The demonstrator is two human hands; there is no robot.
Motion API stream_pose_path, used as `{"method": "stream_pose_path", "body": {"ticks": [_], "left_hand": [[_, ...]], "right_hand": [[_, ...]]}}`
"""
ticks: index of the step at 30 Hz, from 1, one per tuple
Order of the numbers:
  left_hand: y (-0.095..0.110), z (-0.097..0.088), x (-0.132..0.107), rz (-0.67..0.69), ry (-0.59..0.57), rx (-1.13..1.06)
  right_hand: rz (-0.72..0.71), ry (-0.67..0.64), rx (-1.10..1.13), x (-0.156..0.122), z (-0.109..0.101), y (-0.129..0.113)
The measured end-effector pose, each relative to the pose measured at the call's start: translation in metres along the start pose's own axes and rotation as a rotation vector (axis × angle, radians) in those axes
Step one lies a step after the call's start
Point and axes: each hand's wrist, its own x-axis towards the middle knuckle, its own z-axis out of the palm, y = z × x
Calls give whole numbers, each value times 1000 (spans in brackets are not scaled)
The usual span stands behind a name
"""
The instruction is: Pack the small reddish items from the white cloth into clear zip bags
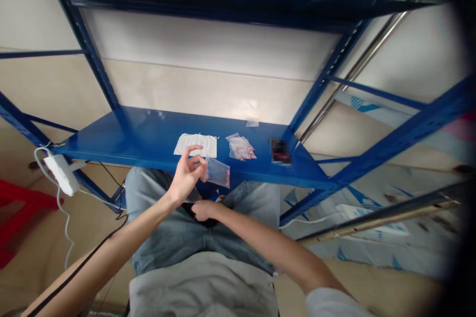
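**One pinch, one curl**

The left hand (pixel 186 177) is raised, thumb and forefinger closed on the edge of a clear plastic zip bag (pixel 217 172), a firm pinch with the other fingers loosely spread. The bag hangs just off the front edge of a glossy blue steel shelf (pixel 111 141), tilted slightly and apparently empty, though its contents are hard to make out.

The right hand (pixel 204 210) sits low against the waist of light-blue denim jeans (pixel 201 240), fingers curled inward. Whether it grasps anything cannot be told; the fingertips are out of sight.

On the shelf, just behind the pinched bag, lies a flat white cloth sheet (pixel 195 144). To its right is a loose pile of small clear bags with red markings (pixel 241 147), then a small dark object (pixel 280 151), too blurred to identify. A single clear scrap (pixel 252 123) lies near the back wall.

A white power strip (pixel 61 174) dangles by its cable from the rack's left side. A red plastic stool (pixel 18 205) stands lower left, on the floor.
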Motion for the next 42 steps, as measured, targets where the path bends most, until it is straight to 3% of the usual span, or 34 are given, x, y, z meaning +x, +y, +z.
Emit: {"method": "stream_pose_path", "body": {"ticks": [3,5,8,10,13,15,20,25,35,42], "left_hand": [[-3,-7,-7,41,76,-44],[-8,-13,-13,42,102,-41],[-16,-19,-17,15,60,-48],[-22,-18,-15,9,-2,-54],[-30,-10,-11,28,-82,-38],[-34,-4,-10,27,-112,-38],[-41,-1,-16,-26,-176,-85],[-43,-5,-17,-43,-170,-104],[-43,-15,-23,-51,-170,-55],[-47,-17,-24,-76,-179,-37]], "right_hand": [[-22,-127,-26,-35,7,-10],[-97,-137,26,-65,3,-11],[-299,-3,476,-99,-12,-1],[-303,278,794,-105,-22,9],[-238,841,1002,-95,-28,24],[-240,985,1054,-86,-25,30],[-266,937,1158,-82,-11,35],[-215,1082,1179,-87,-5,32],[-90,1176,794,-95,-2,10],[-56,1170,767,-96,0,11]]}}
